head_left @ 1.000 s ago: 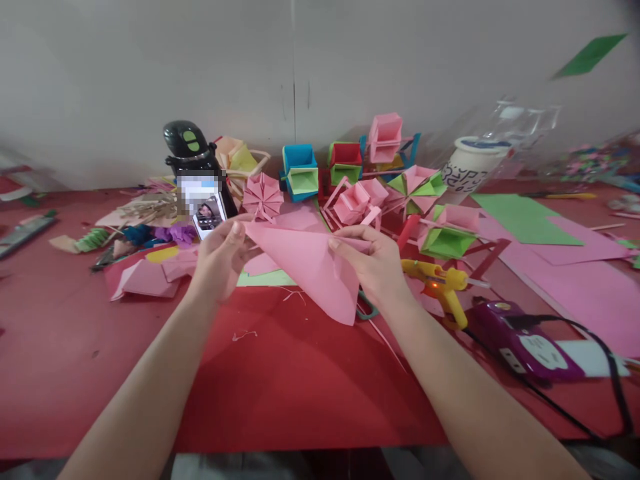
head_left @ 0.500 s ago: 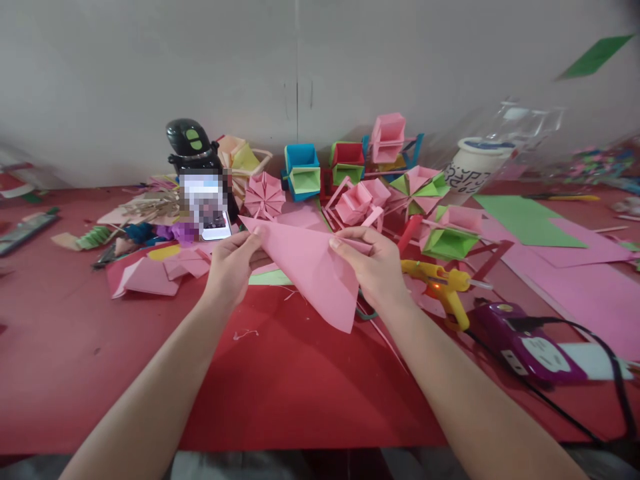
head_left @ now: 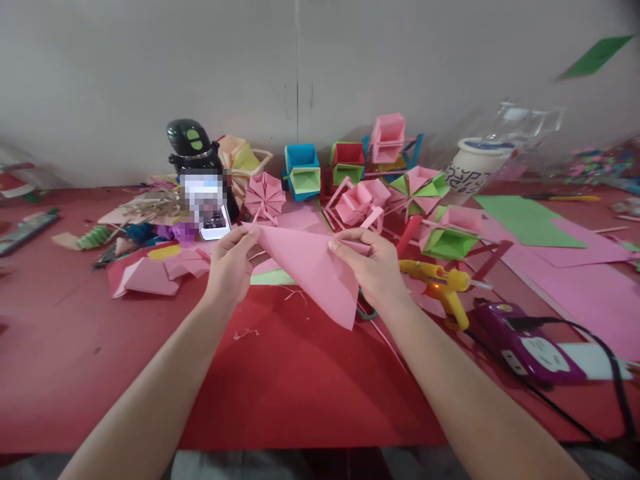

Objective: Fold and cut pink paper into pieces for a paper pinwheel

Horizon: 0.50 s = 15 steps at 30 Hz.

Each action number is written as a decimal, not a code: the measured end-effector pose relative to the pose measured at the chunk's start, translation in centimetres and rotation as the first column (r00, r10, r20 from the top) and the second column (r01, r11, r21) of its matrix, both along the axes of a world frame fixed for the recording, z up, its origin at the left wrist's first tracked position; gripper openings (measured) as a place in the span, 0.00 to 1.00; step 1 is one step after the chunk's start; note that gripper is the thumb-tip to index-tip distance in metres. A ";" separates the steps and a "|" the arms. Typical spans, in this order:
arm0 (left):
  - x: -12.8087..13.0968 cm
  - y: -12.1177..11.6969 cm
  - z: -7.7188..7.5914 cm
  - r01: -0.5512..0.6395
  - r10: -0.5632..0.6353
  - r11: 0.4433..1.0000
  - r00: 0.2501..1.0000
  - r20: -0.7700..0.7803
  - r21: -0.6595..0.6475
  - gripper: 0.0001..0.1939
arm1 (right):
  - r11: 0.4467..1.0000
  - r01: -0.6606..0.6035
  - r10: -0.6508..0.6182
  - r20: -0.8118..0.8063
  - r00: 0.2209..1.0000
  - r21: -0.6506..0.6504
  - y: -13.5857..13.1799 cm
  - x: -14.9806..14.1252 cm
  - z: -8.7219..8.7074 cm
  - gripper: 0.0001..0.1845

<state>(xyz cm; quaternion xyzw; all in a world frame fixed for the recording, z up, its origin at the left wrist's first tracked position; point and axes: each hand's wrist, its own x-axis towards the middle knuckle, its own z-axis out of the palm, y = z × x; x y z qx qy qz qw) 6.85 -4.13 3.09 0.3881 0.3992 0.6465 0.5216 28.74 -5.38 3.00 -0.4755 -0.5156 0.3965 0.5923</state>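
Observation:
Between my two hands hangs a sheet of pink paper [head_left: 313, 270], folded over along its upper edge into a roughly triangular shape above the red table. My left hand [head_left: 233, 261] pinches its left corner between thumb and fingers. On the other side, my right hand [head_left: 369, 263] grips the upper right part, thumb on the front face and fingers behind. The lower tip of the paper hangs loose and curves a little. Behind the paper, part of a green-handled tool [head_left: 367, 312] shows, mostly hidden by my right hand and the sheet.
A yellow glue gun [head_left: 445, 287] with a lit orange light lies right of my hand, near a purple power strip [head_left: 533, 350] with a black cord. Folded paper models [head_left: 357, 200] line the back. A phone [head_left: 213, 213] leans on a black bottle [head_left: 193, 143]. Pink sheets [head_left: 590, 297] lie right.
The pink paper's left corner has dropped slightly and its lower tip has shifted a little. Both hands keep their hold almost in place.

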 end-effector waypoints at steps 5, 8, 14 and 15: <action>0.1 0.1 0.0 -0.053 0.055 0.998 0.997 0.052 -0.042 0.14 | 1.000 0.000 0.000 0.004 1.000 -0.007 -0.1 -0.1 0.0 0.09; 0.1 0.2 0.0 -0.060 0.065 0.997 0.994 0.092 -0.053 0.15 | 1.000 -0.014 0.013 -0.019 1.000 -0.014 -0.1 -0.2 -0.1 0.09; 0.4 -0.1 -0.2 0.136 -0.133 0.988 0.990 0.054 -0.073 0.15 | 0.998 0.027 -0.031 -0.091 0.995 -0.049 0.0 -0.3 -0.5 0.09; 0.5 -0.2 -0.3 0.170 -0.169 0.983 0.985 0.019 -0.071 0.15 | 0.998 0.035 -0.040 -0.095 0.995 -0.048 0.1 -0.3 -0.5 0.09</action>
